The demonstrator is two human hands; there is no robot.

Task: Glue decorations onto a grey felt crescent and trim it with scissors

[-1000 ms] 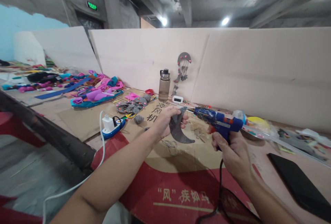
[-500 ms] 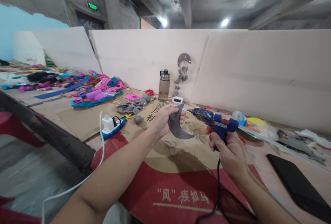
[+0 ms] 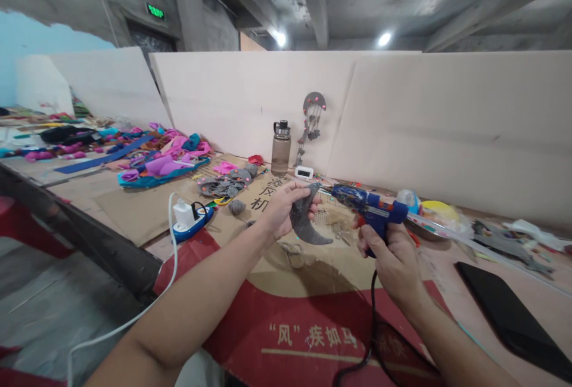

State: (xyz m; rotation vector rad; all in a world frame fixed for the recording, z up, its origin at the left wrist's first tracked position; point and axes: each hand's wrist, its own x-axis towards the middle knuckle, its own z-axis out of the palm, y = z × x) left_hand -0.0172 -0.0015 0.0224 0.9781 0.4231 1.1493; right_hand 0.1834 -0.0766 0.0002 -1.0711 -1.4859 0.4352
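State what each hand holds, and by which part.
The left hand pinches the gray crescent near its upper end; the right hand grips the blue glue gun by its handle.

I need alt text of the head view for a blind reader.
The left hand holds a grey felt crescent; the right hand points a blue hot glue gun at it. Behind, a water bottle stands on the cluttered table.

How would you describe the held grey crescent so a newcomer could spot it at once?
Find the red-and-tan cardboard in front of the upright pale panel. Above it, the left hand holds the grey crescent, its lower tip pointing right. Unlike the pink-dotted crescent hanging against the panel, its visible face has no dots.
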